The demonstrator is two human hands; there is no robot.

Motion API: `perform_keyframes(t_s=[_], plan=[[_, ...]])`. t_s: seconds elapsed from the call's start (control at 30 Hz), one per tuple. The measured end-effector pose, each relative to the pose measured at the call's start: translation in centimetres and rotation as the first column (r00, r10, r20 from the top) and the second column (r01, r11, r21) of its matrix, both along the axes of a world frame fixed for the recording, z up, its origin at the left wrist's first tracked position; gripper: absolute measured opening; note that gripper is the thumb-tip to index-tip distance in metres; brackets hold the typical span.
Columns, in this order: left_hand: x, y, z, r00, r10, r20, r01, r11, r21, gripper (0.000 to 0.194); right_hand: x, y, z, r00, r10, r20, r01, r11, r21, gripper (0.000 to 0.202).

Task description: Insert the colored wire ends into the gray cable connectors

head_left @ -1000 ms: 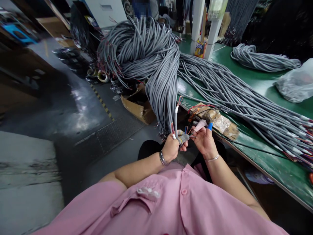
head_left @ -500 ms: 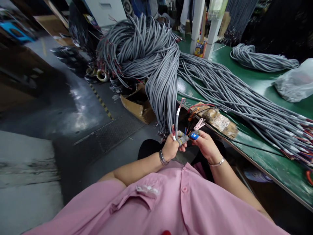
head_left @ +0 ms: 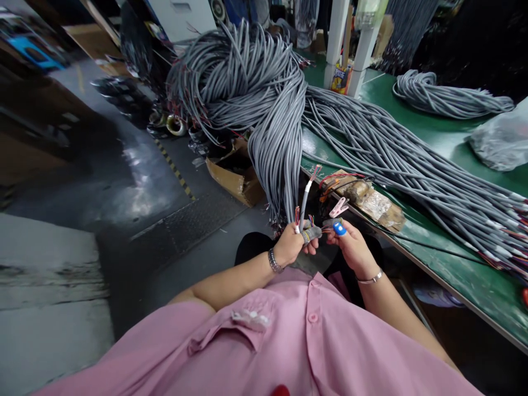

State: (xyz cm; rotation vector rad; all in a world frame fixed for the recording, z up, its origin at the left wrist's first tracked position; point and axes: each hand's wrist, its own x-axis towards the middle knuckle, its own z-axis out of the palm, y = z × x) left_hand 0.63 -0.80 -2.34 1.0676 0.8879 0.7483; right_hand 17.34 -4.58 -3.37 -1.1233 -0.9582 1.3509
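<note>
My left hand [head_left: 293, 242] is closed round the ends of grey cables [head_left: 306, 201], with finger cots on its thumb and finger. From the grip, short coloured wires [head_left: 311, 221] stick out, and one cable end rises above it with a white band and bare red and blue cores. Just to the right, my right hand [head_left: 348, 242], with a blue cover on its thumb, pinches thin wires [head_left: 325, 230] between thumb and finger. A large bundle of grey cables [head_left: 276, 148] hangs down from the bench edge behind my left hand.
More grey cables [head_left: 396, 159] stretch across the green bench [head_left: 449, 220]. A taped wooden block [head_left: 373, 206] with a pink clip [head_left: 339, 207] sits at the bench edge. Below it to the left stands an open cardboard box [head_left: 235, 181]. A clear plastic bag [head_left: 501, 140] lies at right.
My right hand has moved slightly right, away from my left, and thin wires now show between the two hands. The raised cable end leans more to the right.
</note>
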Motion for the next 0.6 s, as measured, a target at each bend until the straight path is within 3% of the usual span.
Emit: perform_keyframes(t_s=[0.13,0.27,0.43,0.6], plan=[[0.2,0.0,-0.4,0.998,0.053,0.035,-0.052,0.998,-0.021,0.037,-1.2,-0.6,-0.5,0.998,-0.049,-0.027,0.05,0.998,0.029,0.023],[0.2,0.1,-0.6,0.999,-0.007,0.034,0.007,1.0,-0.016,0.038,-2.0,-0.3,-0.7,0.993,-0.115,-0.042,0.117,0.992,0.043,0.016],[-0.2,0.2,-0.7,0.994,-0.105,-0.034,0.108,0.991,0.08,0.04,-1.8,1.0,-0.4,0.994,-0.065,-0.085,0.063,0.998,-0.03,0.018],[-0.2,-0.1,-1.5,0.998,-0.051,-0.042,0.055,0.994,0.098,0.041,-2.2,2.1,0.1,0.998,-0.011,-0.064,0.008,0.999,-0.048,0.022]])
